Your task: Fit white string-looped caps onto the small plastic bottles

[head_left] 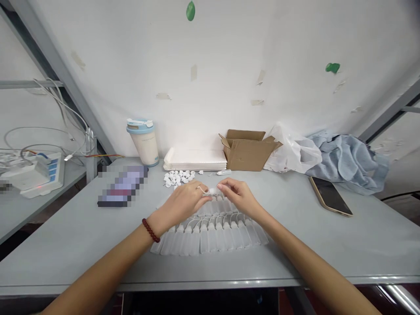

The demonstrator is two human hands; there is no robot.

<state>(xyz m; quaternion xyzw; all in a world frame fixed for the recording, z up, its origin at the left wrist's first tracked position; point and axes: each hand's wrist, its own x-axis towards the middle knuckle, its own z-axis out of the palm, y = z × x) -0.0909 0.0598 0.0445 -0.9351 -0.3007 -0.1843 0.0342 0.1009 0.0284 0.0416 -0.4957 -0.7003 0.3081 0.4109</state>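
Between my two hands is a small white plastic cap [215, 191], just above the back row of bottles. My left hand [183, 199] is closed, with a thin white cord or tube [202, 190] showing by its fingers. Thumb and fingertips of my right hand [239, 194] pinch the cap from the other side. Below them, several translucent plastic bottles [225, 236] lie side by side in a front row, thin curved white tubes at their necks. More such bottles [215, 208] lie in the row behind, partly hidden by my hands. Loose white caps [177, 177] are heaped beyond my left hand.
Near the wall stand a cup with a blue lid [144, 142], a stack of white sheets or bags [197, 159], an open cardboard box [247, 153] and a plastic bag [290, 151]. Phones [124, 186] [330, 197] lie left and right, near a blue cloth [351, 159].
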